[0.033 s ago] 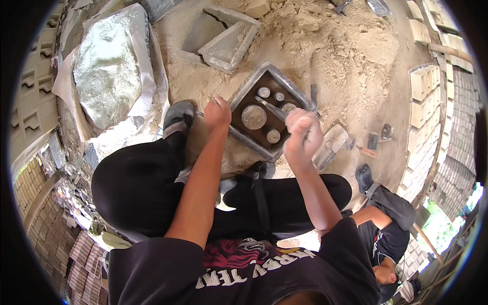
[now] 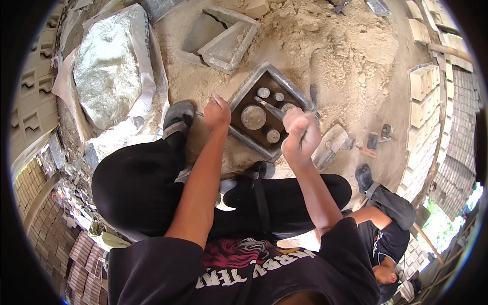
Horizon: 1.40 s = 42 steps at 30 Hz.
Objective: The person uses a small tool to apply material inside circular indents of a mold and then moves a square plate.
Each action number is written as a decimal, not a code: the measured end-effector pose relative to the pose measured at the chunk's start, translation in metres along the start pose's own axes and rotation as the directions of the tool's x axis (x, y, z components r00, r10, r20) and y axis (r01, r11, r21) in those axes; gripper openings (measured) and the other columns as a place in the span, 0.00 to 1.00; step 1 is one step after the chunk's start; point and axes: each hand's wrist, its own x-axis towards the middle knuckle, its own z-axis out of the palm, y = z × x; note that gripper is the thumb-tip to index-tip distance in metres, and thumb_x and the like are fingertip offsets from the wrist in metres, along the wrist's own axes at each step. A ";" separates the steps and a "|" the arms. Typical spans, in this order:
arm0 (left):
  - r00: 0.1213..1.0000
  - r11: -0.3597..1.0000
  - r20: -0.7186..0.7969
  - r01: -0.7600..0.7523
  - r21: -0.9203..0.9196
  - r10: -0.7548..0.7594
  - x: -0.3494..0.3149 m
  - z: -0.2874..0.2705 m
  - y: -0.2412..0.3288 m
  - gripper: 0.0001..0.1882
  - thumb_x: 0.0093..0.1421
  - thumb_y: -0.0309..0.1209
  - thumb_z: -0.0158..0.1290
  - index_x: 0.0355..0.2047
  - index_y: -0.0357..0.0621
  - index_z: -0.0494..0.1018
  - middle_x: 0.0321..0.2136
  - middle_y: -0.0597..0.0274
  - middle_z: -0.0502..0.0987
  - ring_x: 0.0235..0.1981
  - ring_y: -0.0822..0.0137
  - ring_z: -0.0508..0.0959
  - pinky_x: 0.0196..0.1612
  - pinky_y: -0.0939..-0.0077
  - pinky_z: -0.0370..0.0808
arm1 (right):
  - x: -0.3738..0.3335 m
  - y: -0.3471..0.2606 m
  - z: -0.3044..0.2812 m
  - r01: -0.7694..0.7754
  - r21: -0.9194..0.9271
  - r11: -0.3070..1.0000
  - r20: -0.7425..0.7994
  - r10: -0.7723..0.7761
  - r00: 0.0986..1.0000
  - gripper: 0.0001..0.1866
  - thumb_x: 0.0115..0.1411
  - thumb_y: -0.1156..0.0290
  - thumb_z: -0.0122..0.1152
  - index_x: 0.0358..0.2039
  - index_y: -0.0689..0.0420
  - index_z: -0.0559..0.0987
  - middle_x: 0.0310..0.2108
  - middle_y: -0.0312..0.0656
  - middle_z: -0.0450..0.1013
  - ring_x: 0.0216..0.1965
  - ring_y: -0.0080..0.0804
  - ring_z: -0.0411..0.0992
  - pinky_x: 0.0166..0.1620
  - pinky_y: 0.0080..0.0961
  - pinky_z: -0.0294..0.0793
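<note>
A square dark-rimmed mould [image 2: 249, 141] lies on the sandy ground in front of me, turned cornerwise. Inside it are a large round grey disc [image 2: 253, 117] and several smaller round ones on a brown bed. My right hand [image 2: 302, 133] is closed round a slim tool with a narrow grey blade [image 2: 271, 108], slanting over the mould's inside to the upper left. The tool's handle is hidden in my fist. Just outside the mould's left corner, my left hand [image 2: 217, 112] is closed; whether it holds anything is hidden.
An open sack of pale powder [image 2: 108, 71] lies left. Beyond the mould are a broken concrete box [image 2: 229, 43] and loose sand [image 2: 335, 40]. A dusty trowel [image 2: 331, 145] lies right of the mould. Another person [image 2: 384, 229] sits lower right. Stacked blocks [image 2: 424, 112] line the right side.
My right hand has shifted very slightly, with the slim tool still in it. My left hand and the mould look the same.
</note>
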 end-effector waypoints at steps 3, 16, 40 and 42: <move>1.000 1.000 0.023 0.005 -0.007 -0.005 0.002 0.000 -0.004 0.27 0.65 0.44 0.36 0.30 0.34 0.77 0.30 0.36 0.78 0.36 0.35 0.76 0.42 0.44 0.71 | 0.004 -0.004 -0.004 0.042 0.113 0.993 0.026 -0.045 0.999 0.17 0.69 0.72 0.43 0.20 0.59 0.62 0.20 0.38 0.62 0.22 0.24 0.59 0.26 0.22 0.59; 0.999 1.000 0.043 0.006 -0.006 -0.005 0.006 0.008 -0.010 0.26 0.65 0.44 0.38 0.32 0.35 0.78 0.32 0.37 0.78 0.37 0.37 0.77 0.42 0.45 0.71 | 0.000 -0.013 0.009 -0.183 -0.133 0.974 0.126 0.199 0.972 0.22 0.71 0.64 0.45 0.19 0.61 0.65 0.16 0.34 0.61 0.18 0.20 0.59 0.22 0.20 0.58; 0.999 1.000 0.029 -0.015 -0.022 0.016 0.005 0.008 -0.015 0.26 0.65 0.44 0.37 0.31 0.34 0.77 0.30 0.36 0.78 0.35 0.36 0.76 0.42 0.44 0.71 | 0.029 -0.034 -0.018 -0.316 0.309 0.897 -0.228 0.392 0.891 0.27 0.73 0.58 0.37 0.16 0.52 0.55 0.11 0.30 0.50 0.15 0.20 0.47 0.21 0.22 0.47; 0.999 0.999 0.017 -0.032 -0.015 0.032 0.004 0.007 -0.010 0.26 0.65 0.44 0.37 0.31 0.34 0.77 0.30 0.36 0.78 0.35 0.36 0.76 0.42 0.44 0.71 | 0.015 -0.017 -0.019 -0.313 0.247 0.917 -0.155 0.356 0.922 0.26 0.73 0.58 0.39 0.16 0.53 0.56 0.11 0.31 0.51 0.15 0.20 0.48 0.21 0.22 0.47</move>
